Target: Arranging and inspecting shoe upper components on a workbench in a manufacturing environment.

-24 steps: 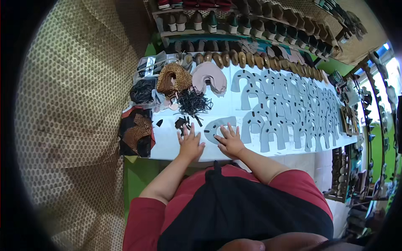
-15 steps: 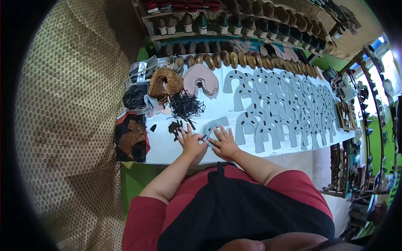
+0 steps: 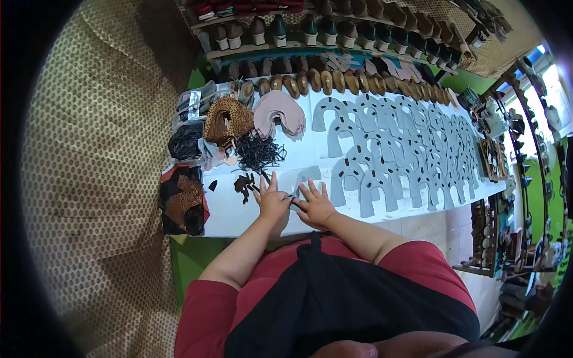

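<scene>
At the table's near edge, my left hand (image 3: 273, 203) and my right hand (image 3: 314, 207) work close together. Each pinches between thumb and fingertip at a small black strip (image 3: 289, 197), while the other fingers fan out. Partly under my right fingers lies a curved grey shoe-upper piece (image 3: 309, 173). Just beyond my left hand are loose black scraps (image 3: 243, 187) and a tangled heap of short black strips (image 3: 260, 153). Rows of grey arch-shaped upper pieces (image 3: 376, 185), many carrying small black strips, cover the right side. My fingers hide part of the pinched strip.
Stacked leopard-print pieces (image 3: 228, 119) and pale pink pieces (image 3: 278, 113) stand at the back left, near a black plastic bag (image 3: 187, 142). Brown shoe lasts (image 3: 326, 82) line the far edge below shelves of more lasts. A shoe rack (image 3: 519, 149) rises on the right.
The view has shifted slightly, so the table appears a little further left. My hands stay together at the strip, with fingertips only slightly moved.
</scene>
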The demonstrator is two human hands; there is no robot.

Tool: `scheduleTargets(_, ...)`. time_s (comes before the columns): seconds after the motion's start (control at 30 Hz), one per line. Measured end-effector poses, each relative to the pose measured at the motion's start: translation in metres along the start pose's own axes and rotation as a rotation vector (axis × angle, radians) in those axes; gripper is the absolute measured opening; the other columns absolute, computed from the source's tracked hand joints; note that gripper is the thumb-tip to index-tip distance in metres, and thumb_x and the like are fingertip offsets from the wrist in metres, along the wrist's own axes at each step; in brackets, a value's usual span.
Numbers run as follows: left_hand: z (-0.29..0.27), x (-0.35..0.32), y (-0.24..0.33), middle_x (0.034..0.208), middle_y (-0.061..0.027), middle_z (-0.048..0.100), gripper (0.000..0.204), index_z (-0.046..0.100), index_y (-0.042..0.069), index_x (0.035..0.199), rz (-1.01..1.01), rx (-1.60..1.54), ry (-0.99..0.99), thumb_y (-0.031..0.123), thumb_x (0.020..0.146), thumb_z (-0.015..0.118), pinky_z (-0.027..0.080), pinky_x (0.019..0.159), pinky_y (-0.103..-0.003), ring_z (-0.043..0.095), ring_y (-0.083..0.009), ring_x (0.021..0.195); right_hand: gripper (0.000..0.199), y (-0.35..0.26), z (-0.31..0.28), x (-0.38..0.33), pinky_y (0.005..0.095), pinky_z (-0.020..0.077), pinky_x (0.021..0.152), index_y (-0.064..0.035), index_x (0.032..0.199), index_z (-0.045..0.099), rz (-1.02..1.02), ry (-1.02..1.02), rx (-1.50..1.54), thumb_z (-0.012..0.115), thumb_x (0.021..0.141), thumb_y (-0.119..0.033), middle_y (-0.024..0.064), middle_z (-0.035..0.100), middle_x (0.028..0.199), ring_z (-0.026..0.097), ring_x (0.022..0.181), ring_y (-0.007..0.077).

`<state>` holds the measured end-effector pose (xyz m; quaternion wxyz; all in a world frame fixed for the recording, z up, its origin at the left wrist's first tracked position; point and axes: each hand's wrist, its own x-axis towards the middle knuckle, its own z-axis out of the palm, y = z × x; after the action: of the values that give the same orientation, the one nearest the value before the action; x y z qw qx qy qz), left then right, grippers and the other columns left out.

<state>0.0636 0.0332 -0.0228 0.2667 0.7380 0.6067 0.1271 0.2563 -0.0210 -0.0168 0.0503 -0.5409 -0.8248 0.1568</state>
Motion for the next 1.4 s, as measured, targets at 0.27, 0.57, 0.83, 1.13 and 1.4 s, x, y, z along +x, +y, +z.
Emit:
scheduleTargets(0.27,-0.005,0.004,-0.012,0.165,-0.0132,0.023,0.011,0.082,0.025,0.086,0.185,-0.014,-0.057,0.026,0.077,0.075,-0.003,0.111,-0.072,0.000,-0.0462,0.152,0.044,-0.001,-0.008,0.001,0.0699,0.0081,0.115,-0.0218,0.128,0.067,-0.019,-0.053,0.001,0.054,0.092,-0.045,0.0186,0.032,0.158,0.012,0.151,0.0418)
scheduleTargets(0.57,-0.016,0.005,0.013,0.165,-0.0181,0.019,0.013,0.081,0.025,0.084,0.177,0.085,0.011,0.027,0.072,0.079,-0.001,0.112,-0.072,0.001,-0.0480,0.151,0.037,0.013,0.015,-0.003,0.0688,0.0120,0.116,-0.0113,0.104,0.076,-0.080,0.219,0.122,0.058,0.090,-0.040,0.0190,0.039,0.153,0.020,0.150,0.0389)
scheduleTargets(0.83,-0.004,0.012,0.007,0.162,-0.0190,0.025,0.008,0.079,0.020,0.081,0.144,0.123,0.012,0.022,0.073,0.078,0.003,0.112,-0.073,0.010,-0.0464,0.150,0.030,0.015,0.016,-0.004,0.0691,0.0182,0.114,-0.0107,0.104,0.075,-0.065,0.187,0.039,0.061,0.085,-0.030,0.0170,0.048,0.145,0.030,0.146,0.0360)
scheduleTargets(1.13,-0.011,0.024,0.002,0.163,-0.0172,0.026,0.004,0.074,0.015,0.077,0.123,0.249,-0.055,0.019,0.078,0.074,0.005,0.113,-0.073,0.011,-0.0444,0.151,0.036,0.015,0.018,-0.005,0.0675,0.0199,0.114,-0.0161,0.120,0.071,-0.073,0.308,0.121,0.060,0.087,-0.025,0.0145,0.047,0.148,0.032,0.145,0.0360)
scheduleTargets(1.4,-0.015,0.013,-0.014,0.163,-0.0204,0.021,0.048,0.058,0.010,0.131,0.158,0.181,0.282,0.026,0.086,0.066,0.009,0.112,-0.072,0.013,-0.0477,0.149,0.042,0.015,0.021,-0.004,0.0668,0.0190,0.115,-0.0159,0.127,0.066,-0.076,0.256,0.110,0.060,0.087,-0.026,0.0123,0.045,0.149,0.031,0.146,0.0334)
